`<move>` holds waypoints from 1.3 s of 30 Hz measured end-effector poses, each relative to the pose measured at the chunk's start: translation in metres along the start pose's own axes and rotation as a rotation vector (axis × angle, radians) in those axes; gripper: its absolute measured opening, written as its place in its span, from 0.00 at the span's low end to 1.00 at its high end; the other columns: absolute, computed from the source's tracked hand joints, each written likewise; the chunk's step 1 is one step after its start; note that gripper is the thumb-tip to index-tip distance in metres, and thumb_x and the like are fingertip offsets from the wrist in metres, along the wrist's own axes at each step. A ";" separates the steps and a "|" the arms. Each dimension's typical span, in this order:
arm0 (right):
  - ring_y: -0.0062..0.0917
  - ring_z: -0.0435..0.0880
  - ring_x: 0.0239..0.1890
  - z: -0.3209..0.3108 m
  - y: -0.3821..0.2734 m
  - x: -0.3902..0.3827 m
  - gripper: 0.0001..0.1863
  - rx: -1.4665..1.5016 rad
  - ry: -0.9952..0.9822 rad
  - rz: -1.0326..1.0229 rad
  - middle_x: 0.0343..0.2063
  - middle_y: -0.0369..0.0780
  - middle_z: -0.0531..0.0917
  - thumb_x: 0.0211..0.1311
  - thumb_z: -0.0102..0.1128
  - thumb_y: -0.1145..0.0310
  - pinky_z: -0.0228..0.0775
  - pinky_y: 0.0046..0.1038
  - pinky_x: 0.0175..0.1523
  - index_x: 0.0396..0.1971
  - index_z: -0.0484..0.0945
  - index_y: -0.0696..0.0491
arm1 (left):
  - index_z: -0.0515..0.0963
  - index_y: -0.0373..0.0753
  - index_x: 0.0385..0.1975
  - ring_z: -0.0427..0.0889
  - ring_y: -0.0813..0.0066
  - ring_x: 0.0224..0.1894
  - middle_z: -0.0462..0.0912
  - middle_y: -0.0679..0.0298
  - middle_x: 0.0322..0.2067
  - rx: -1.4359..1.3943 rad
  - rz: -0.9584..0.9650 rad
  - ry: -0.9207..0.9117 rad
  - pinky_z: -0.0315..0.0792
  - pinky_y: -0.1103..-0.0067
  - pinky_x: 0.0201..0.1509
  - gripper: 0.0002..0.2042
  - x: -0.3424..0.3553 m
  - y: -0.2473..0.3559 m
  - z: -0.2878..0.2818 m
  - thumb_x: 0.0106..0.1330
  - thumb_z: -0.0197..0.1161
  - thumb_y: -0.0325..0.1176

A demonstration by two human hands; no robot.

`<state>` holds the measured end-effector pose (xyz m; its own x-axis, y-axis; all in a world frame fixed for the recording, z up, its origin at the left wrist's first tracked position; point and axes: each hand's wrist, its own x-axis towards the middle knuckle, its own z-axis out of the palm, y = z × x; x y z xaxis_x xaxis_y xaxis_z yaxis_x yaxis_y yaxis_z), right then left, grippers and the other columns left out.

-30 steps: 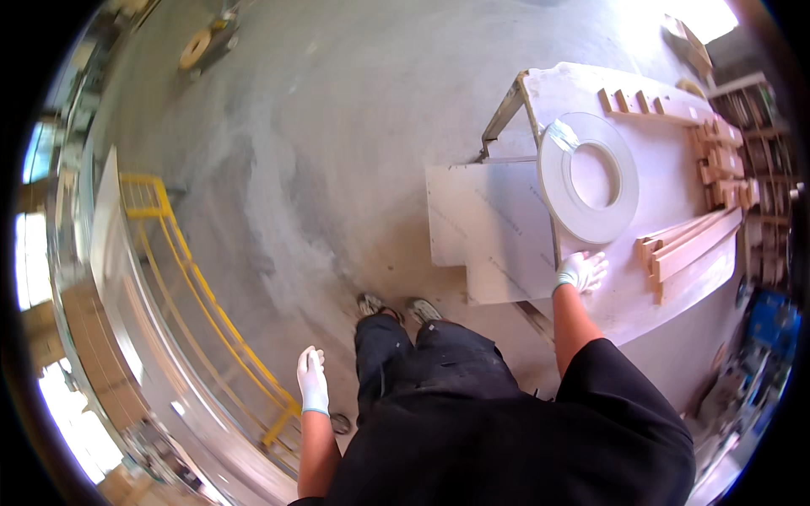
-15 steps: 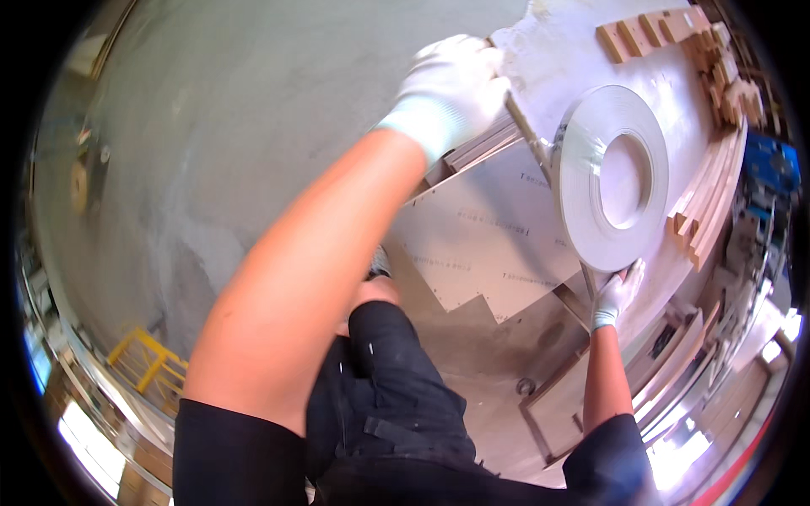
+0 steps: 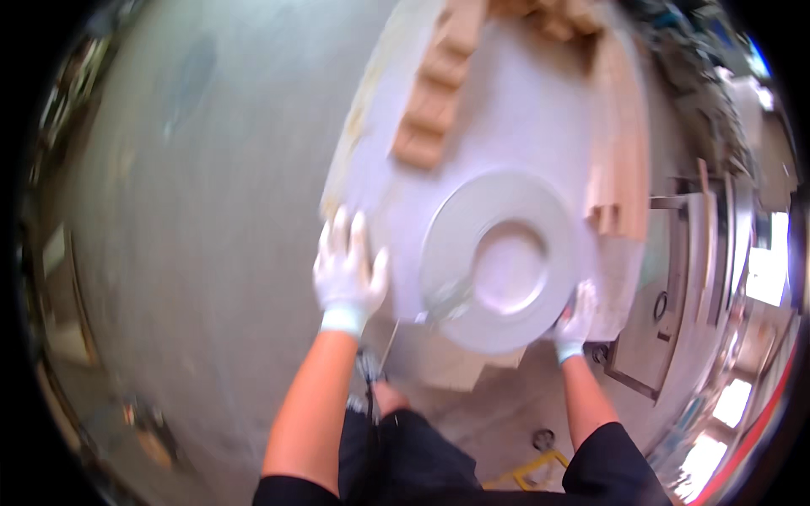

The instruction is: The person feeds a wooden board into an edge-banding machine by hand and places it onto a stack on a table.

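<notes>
A large, grey-white coil of edge banding (image 3: 439,228) lies flat on the pale tabletop (image 3: 523,110), its near part reaching past the front edge. The tabletop shows through the coil's round hole. A shiny, clear-looking patch marks its lower left. To the left of the coil, at the table's left edge, my gloved left hand (image 3: 348,274) is open with fingers spread, holding nothing. My gloved right hand (image 3: 577,319) is by the coil's lower right rim, fingers stretched forward. A small dark and reddish spot shows beside its thumb, too blurred to name.
Wooden blocks (image 3: 434,93) stand in a row at the table's far left, and long wooden strips (image 3: 616,143) lie along its right side. Below the near edge are pale boards (image 3: 447,363). A framed cart (image 3: 650,337) is at right, a yellow frame (image 3: 536,474) near my right arm.
The coil has gone from tilted up to lying flat. My left hand has let go of the strip-like edge it gripped, come down and opened. The view has turned toward the table.
</notes>
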<state>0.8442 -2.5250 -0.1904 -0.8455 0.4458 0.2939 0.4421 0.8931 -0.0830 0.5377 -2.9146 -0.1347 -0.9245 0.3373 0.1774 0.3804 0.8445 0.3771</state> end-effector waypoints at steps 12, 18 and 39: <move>0.52 0.63 0.71 -0.027 -0.048 0.025 0.39 0.000 -0.047 0.250 0.69 0.54 0.66 0.52 0.61 0.67 0.50 0.49 0.76 0.68 0.66 0.59 | 0.68 0.37 0.66 0.65 0.40 0.69 0.63 0.49 0.71 0.025 0.076 -0.128 0.67 0.51 0.66 0.34 0.054 -0.005 0.002 0.60 0.64 0.44; 0.50 0.69 0.66 -0.009 -0.064 0.016 0.34 0.028 0.064 0.258 0.64 0.52 0.73 0.52 0.63 0.64 0.58 0.48 0.72 0.61 0.73 0.58 | 0.71 0.37 0.64 0.66 0.41 0.68 0.64 0.51 0.71 0.042 0.146 -0.017 0.69 0.51 0.64 0.32 0.056 -0.026 0.017 0.59 0.64 0.43; 0.46 0.70 0.65 0.048 -0.002 -0.087 0.31 0.092 0.058 0.241 0.62 0.48 0.75 0.52 0.65 0.61 0.60 0.47 0.69 0.58 0.76 0.56 | 0.71 0.31 0.62 0.67 0.42 0.68 0.67 0.45 0.68 -0.063 0.122 0.042 0.63 0.57 0.71 0.26 -0.060 -0.026 0.106 0.63 0.59 0.33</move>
<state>0.9020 -2.5630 -0.2615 -0.6994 0.6443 0.3094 0.5971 0.7646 -0.2426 0.5808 -2.9122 -0.2517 -0.8699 0.4171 0.2634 0.4922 0.7697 0.4065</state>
